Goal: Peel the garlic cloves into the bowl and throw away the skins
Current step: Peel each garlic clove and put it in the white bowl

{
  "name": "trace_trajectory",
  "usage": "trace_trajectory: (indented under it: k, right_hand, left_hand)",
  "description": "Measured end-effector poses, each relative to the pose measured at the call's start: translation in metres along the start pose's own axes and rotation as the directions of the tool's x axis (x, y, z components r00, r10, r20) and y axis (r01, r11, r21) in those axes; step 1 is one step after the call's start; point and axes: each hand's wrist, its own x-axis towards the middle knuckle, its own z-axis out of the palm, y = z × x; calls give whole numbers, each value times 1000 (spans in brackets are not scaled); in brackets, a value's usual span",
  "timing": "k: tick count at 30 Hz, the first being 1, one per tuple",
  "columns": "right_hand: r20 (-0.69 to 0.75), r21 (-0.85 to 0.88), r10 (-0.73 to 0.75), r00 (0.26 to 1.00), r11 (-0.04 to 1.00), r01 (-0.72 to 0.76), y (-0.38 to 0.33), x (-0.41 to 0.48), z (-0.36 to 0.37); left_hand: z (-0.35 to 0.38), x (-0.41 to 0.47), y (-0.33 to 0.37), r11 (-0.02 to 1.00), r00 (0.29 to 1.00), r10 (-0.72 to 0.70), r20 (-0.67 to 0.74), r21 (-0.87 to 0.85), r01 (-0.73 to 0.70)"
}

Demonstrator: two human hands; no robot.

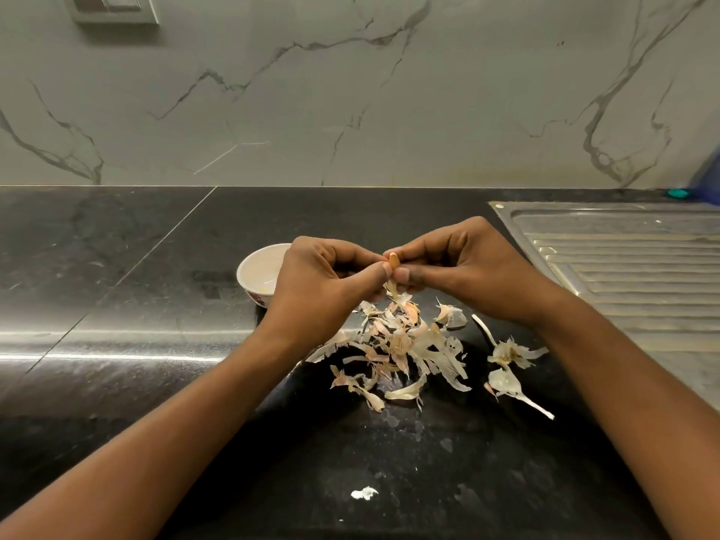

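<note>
My left hand [319, 284] and my right hand [463, 267] meet above the black counter, both pinching one small garlic clove [394, 262] between thumbs and fingertips. A strip of skin hangs down from the clove. Right below lies a heap of papery garlic skins [401, 344], with a few more skins and a stalk [506, 368] to the right. A small white bowl [257, 267] stands just left of and behind my left hand, which hides its right side; I cannot make out what is in it.
A steel sink drainboard [623, 263] takes up the right of the counter. A marble wall [350, 91] rises behind the counter with a socket [115, 7] at top left. A small white scrap [364, 493] lies near the front edge.
</note>
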Motion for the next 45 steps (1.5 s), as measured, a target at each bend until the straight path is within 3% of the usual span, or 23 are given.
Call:
trace_trajectory:
  k: [3, 7, 13, 20, 29, 35, 45]
  right_hand:
    - [64, -29, -13, 998, 999, 14, 1, -1, -4]
    - [76, -35, -32, 997, 999, 35, 3, -1, -3]
    - [63, 6, -31, 998, 1000, 31, 2, -1, -2]
    - [55, -74, -12, 998, 997, 16, 0, -2, -7]
    - [73, -66, -20, 997, 997, 25, -3, -3, -2]
    - [68, 24, -18, 998, 1000, 17, -1, -1, 0]
    - [148, 397, 97, 984, 906, -149, 2, -3, -2]
  left_hand:
    - [-3, 1, 1, 999, 997, 18, 69, 45, -21]
    - [-1, 0, 1, 997, 997, 43, 61, 61, -47]
    - [-1, 0, 0, 1000, 999, 19, 37, -7, -19]
    - [-4, 1, 3, 997, 992, 6, 127, -72, 4]
    - [-1, -4, 5, 997, 996, 28, 85, -74, -22]
    - [-2, -1, 0, 994, 998, -5, 66, -106, 12]
    - [0, 4, 4, 947, 992, -105, 75, -297, 123]
